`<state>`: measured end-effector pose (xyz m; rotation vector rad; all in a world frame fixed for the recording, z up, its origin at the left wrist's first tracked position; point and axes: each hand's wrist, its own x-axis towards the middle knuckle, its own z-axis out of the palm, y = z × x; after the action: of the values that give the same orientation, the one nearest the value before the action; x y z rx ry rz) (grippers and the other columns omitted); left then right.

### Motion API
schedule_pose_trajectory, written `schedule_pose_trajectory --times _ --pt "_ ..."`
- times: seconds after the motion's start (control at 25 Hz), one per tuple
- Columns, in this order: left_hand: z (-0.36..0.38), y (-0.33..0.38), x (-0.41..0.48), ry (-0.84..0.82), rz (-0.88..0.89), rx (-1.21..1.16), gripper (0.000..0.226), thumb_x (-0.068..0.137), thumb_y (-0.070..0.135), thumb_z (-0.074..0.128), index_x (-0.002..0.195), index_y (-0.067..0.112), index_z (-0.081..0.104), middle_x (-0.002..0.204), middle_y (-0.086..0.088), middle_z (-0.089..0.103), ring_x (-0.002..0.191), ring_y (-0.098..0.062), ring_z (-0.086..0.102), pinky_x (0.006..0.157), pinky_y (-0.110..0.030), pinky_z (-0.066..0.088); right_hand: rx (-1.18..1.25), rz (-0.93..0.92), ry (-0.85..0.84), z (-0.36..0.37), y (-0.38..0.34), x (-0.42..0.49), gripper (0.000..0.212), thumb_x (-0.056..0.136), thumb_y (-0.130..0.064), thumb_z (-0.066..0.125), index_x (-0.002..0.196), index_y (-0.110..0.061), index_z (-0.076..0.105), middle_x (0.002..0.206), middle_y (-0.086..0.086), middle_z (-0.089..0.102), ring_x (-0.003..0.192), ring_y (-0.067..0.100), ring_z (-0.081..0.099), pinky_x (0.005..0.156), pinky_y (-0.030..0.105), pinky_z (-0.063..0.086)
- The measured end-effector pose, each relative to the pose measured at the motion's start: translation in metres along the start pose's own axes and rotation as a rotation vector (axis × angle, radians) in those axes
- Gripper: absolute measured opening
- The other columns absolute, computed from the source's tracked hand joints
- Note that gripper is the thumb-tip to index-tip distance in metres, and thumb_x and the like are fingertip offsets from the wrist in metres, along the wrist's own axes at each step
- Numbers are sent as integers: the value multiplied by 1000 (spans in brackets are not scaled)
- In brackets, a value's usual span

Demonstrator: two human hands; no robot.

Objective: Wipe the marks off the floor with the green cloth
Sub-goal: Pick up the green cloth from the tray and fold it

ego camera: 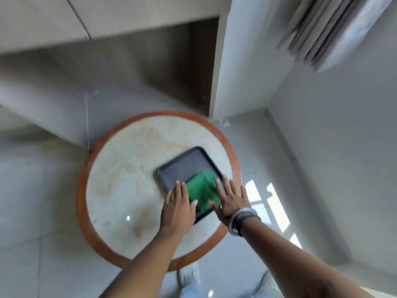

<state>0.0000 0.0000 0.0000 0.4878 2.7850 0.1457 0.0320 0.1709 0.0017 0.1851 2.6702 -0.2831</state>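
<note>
The cloth (203,195), green and folded, lies in the near right part of a dark tray (182,166), which sits on the right side of a round table (120,175) with a reddish rim. Left hand (178,209) is flat, fingers spread, at the cloth's left edge and over the tray's near rim; it grips nothing. Right hand (231,201) is likewise open and spread at the cloth's right edge, thumb toward the fabric, nothing held; bands (240,220) circle that wrist. Whether either palm presses down or only hovers cannot be told; the frame is blurred. The floor (43,201), pale tile, surrounds the table; no marks can be made out on it at this sharpness. Risks, as judged: the tray lies close to the table's right edge, so a sideways pull on the cloth could drag it toward that rim and off. A pinch at one corner only would let the folds fall open, leaving a loose rag. The smooth top offers the tray little hold.
</note>
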Motion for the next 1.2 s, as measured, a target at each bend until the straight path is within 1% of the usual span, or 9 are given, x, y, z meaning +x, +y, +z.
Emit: schedule_pose_trajectory --times 0.16,0.32,0.44,0.6,0.8,0.92,1.0,1.08,1.2 --pt "53 14 18 67 -107 -235 27 95 21 48 117 7 55 122 -14 61 106 -34 62 80 -42 50 -92 -18 40 49 -9 52 72 94 -48 43 151 -13 16 156 20 25 136 36 30 108 45 27" --pt "83 30 21 237 -688 -807 36 87 16 61 120 3 57 121 -19 62 108 -38 60 84 -44 50 15 -5 61 76 -17 64 64 91 -39 55 145 -13 32 127 21 51 115 39 47 94 45 42" --pt "91 18 39 101 -930 -1031 32 79 25 74 96 -2 69 102 -21 72 94 -37 68 76 -39 55 156 42 40 70 -20 72 57 87 -32 64 135 -13 40 118 20 54 111 40 52 90 44 47" --pt "76 24 36 62 -856 -1157 30 71 23 79 57 9 57 65 -8 67 58 -23 61 57 -25 42 494 204 -37 54 -7 77 59 77 -17 71 129 -13 43 116 15 63 101 34 62 86 39 52" --pt "35 57 17 166 -758 -1377 17 75 14 72 71 13 56 69 -3 63 63 -18 58 52 -25 47 1117 276 -42 38 24 42 46 74 -14 81 115 -11 60 100 1 67 87 16 61 62 14 48" --pt "28 94 -1 89 -677 -1554 16 75 10 69 86 8 57 82 -13 67 72 -24 63 60 -31 52 1479 364 -66 31 74 1 49 66 -21 86 109 -11 63 101 8 73 93 25 70 79 34 58" --pt "30 132 -11 -77 -577 -1695 23 72 8 69 92 5 58 88 -19 69 76 -28 66 70 -39 54 1658 384 -194 31 121 -28 73 59 -29 88 123 -11 57 115 12 70 102 27 68 94 44 53" --pt "40 171 -16 -230 -496 -1719 33 65 10 71 96 5 59 91 -19 70 82 -29 67 76 -42 54 1837 346 -375 37 172 -54 66 70 -27 80 127 -6 56 122 15 67 111 32 65 101 47 48" --pt "74 221 -27 -385 -465 -1596 24 71 6 72 86 12 54 81 -11 68 70 -21 64 55 -25 52 1918 300 -496 68 240 -90 54 78 -27 73 127 -7 59 129 18 63 120 36 59 105 51 43"
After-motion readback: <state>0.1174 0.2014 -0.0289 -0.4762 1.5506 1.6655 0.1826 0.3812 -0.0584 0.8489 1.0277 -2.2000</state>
